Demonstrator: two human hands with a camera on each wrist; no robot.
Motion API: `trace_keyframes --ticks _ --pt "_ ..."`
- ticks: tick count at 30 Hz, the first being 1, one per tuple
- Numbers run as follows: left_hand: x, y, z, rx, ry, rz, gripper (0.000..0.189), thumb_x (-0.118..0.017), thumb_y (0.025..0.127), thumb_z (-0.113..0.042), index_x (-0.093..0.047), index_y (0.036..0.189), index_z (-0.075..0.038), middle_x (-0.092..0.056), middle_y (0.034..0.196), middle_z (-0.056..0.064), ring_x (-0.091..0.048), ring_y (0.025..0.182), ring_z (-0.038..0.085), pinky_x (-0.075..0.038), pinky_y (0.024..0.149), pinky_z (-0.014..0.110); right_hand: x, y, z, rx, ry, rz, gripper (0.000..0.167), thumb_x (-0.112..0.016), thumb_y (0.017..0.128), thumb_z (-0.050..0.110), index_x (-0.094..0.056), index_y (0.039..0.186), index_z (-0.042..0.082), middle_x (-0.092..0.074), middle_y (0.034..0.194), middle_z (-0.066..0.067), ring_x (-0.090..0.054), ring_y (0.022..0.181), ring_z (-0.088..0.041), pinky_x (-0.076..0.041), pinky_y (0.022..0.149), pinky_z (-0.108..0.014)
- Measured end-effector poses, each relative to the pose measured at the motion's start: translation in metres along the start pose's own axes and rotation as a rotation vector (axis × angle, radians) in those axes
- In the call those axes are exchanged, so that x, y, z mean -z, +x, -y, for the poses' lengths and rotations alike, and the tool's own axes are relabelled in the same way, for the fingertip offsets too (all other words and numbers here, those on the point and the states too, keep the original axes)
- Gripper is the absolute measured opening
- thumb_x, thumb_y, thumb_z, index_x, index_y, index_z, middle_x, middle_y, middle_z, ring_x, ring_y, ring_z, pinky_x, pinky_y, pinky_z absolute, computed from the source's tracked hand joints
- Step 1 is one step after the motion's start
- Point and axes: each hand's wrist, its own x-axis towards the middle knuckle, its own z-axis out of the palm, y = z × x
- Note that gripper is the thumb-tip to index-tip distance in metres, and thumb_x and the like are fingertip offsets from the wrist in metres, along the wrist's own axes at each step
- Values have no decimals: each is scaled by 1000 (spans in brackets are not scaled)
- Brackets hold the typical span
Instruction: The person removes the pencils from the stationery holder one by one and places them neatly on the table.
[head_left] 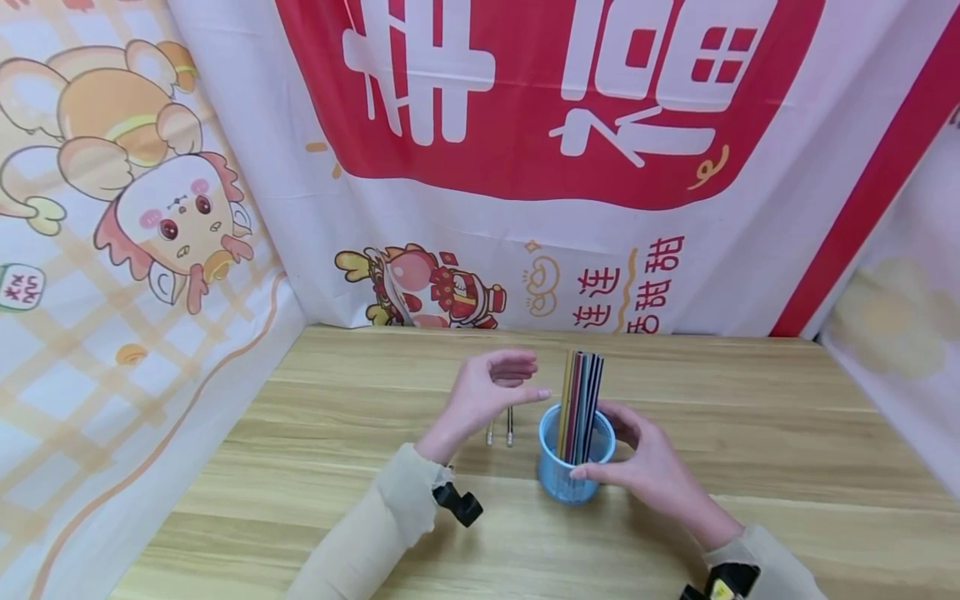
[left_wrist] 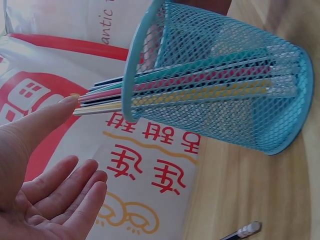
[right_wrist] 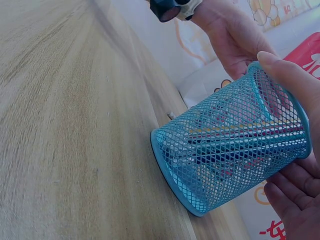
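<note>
A light blue mesh pencil cup (head_left: 572, 482) stands upright on the table, holding several pencils (head_left: 577, 400) in yellow, red, green and dark colours, eraser ends down. My right hand (head_left: 651, 467) holds the cup around its right side, thumb (right_wrist: 287, 75) on the near rim and fingers at the far side. To the left of the pencils, my left hand (head_left: 491, 387) is held up with its fingers spread from the thumb and nothing in its grasp. In the left wrist view its thumb (left_wrist: 50, 117) reaches toward the upper pencil ends. Two loose pencils (head_left: 510, 429) lie below that hand, partly hidden by it.
The wooden table (head_left: 750, 433) runs back to a white and red printed cloth (head_left: 450, 208). A patterned cloth (head_left: 112, 350) hangs along the left side, and another pale cloth (head_left: 900, 333) borders the right. Each wrist carries a black camera mount (head_left: 459, 504).
</note>
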Motion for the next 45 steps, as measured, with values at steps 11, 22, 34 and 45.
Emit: trace_keyframes --ticks 11,22,34,45 --pt "-15 -6 16 -31 0 115 55 -90 90 -28 -71 139 -13 -77 133 5 -75 119 20 -62 104 33 -1 -4 -5 36 -1 -15 89 -100 77 28 -56 151 4 -69 144 -15 -70 127 -32 -57 109 -35" --pt "-26 -7 19 -58 -17 122 45 -88 92 -23 -75 133 -12 -80 125 9 -77 111 19 -64 97 26 -3 -3 -2 5 -22 -12 91 -100 76 33 -56 152 7 -68 147 -13 -68 130 -33 -55 114 -49" --pt "-31 -5 17 -60 -3 84 41 -88 91 -20 -76 129 -12 -82 118 7 -78 103 15 -64 92 24 -3 -2 -2 23 -23 -26 88 -100 76 31 -58 150 6 -70 143 -13 -70 127 -32 -57 110 -36" --pt "-34 0 20 -54 -6 57 31 -89 90 -20 -79 119 -15 -82 115 5 -77 100 14 -64 91 23 -3 -2 -2 25 -18 -23 87 -99 77 30 -58 150 6 -71 140 -12 -69 127 -30 -57 109 -31"
